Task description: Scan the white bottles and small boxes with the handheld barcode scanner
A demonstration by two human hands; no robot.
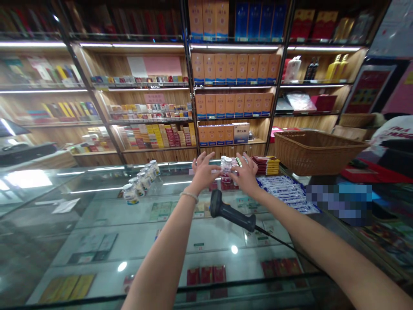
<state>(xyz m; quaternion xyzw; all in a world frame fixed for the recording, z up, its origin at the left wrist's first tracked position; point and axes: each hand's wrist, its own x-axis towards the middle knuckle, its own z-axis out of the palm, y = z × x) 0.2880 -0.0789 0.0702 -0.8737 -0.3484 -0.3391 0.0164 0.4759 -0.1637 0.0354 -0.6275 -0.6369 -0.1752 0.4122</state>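
Glass counter, scanner inside edge, left hand wide, right hand wide, jars between

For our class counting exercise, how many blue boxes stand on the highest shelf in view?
4. In a row right of the orange boxes, left to right: first blue box, second blue box, third blue box, fourth blue box. More may be hidden behind.
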